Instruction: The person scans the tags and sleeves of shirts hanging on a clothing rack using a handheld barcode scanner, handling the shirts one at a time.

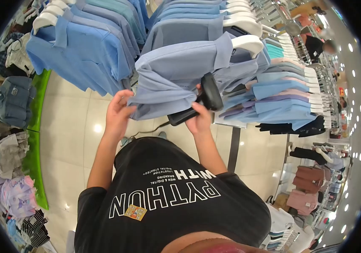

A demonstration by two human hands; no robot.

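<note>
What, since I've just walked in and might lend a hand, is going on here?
Someone in a black printed T-shirt is handling a blue-grey collared shirt, which is on a white hanger among other hanging shirts. Their right hand grips a corded black handheld device, probably a scanner, against the cloth. Their left hand is at the shirt's edge, though how firmly it holds isn't clear. Folds show between the hands.

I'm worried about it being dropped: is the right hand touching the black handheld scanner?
Touching. The head view shows the right hand at the black handheld scanner, with a digit lying across its handle.
</note>
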